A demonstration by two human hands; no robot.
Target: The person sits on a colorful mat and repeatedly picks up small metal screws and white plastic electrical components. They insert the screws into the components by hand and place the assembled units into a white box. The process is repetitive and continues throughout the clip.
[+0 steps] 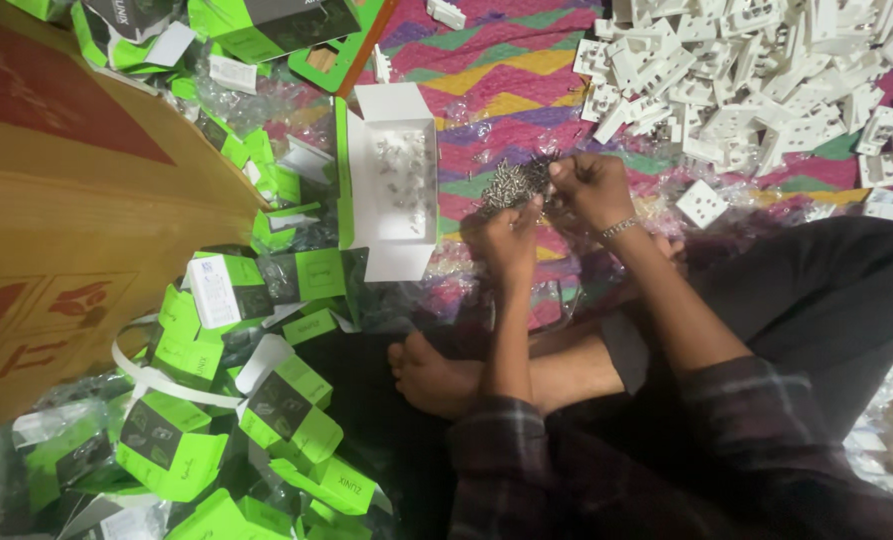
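Your right hand (591, 185) pinches its fingers (563, 170) closed at the upper edge of a pile of small metal screws (514, 183); whether a single screw sits between the fingertips is too small to tell. Your left hand (511, 240) lies just below the pile, its fingers (532, 212) curled and touching the lower edge of the heap, apparently steadying or gathering it; whether they grip anything cannot be told. The screws rest on a zigzag-patterned mat (486, 70) on the floor, directly in front of your crossed legs.

Just left of the pile stands an open white-and-green box (391, 175), flaps spread, with a few small pieces scattered on its white inner face. Farther left and below, many green packaging boxes (286, 400) lie heaped among clear plastic bags, beside a large cardboard carton (76, 220). At upper right, well apart from the hands, lies a heap of white plastic socket plates (756, 80).

Judged from this arrangement, the step in hand is picking screws out of the pile. The next move calls for a fine fingertip pinch to separate one or a few screws without scattering the heap.
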